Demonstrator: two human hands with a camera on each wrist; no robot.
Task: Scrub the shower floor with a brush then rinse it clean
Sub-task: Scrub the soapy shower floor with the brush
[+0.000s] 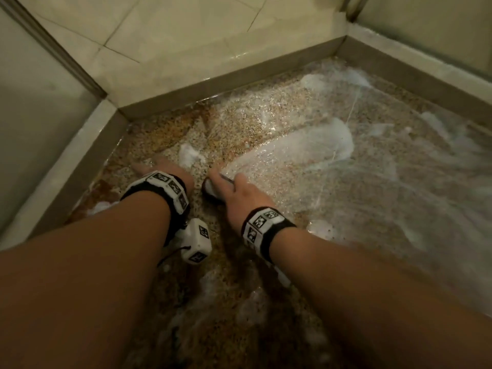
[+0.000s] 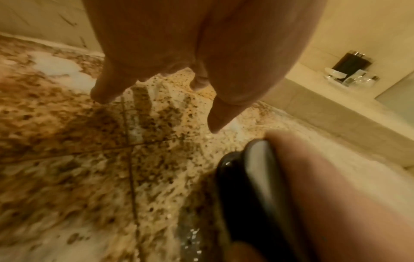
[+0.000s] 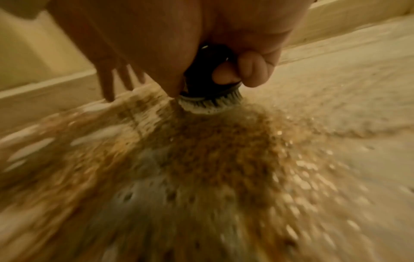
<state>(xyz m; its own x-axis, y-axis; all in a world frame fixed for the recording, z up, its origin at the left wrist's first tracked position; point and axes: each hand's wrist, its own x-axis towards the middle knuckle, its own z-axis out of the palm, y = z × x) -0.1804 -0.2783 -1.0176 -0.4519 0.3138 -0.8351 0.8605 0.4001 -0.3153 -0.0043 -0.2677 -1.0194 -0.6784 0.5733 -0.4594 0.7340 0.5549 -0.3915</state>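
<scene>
The speckled stone shower floor (image 1: pixel 292 187) is wet, with streaks and patches of white foam. My right hand (image 1: pixel 235 191) grips a black scrub brush (image 1: pixel 210 189) and holds it down on the floor near the left corner. In the right wrist view its pale bristles (image 3: pixel 208 104) press on the stone, and my fingers curl round the black handle (image 3: pixel 201 70). My left hand (image 1: pixel 159 169) rests flat on the floor just left of the brush, fingers spread and straight. From the left wrist view, the brush (image 2: pixel 241 177) lies close beside those fingertips (image 2: pixel 103 94).
A raised grey curb (image 1: pixel 226 83) borders the floor at the back and left, with tiled wall (image 1: pixel 173 35) above. Glass panels stand at the left (image 1: pixel 34 115) and back right. A grey perforated drain (image 3: pixel 156 195) sits near the brush. A rack of toiletries (image 2: pixel 349 70) hangs on a wall.
</scene>
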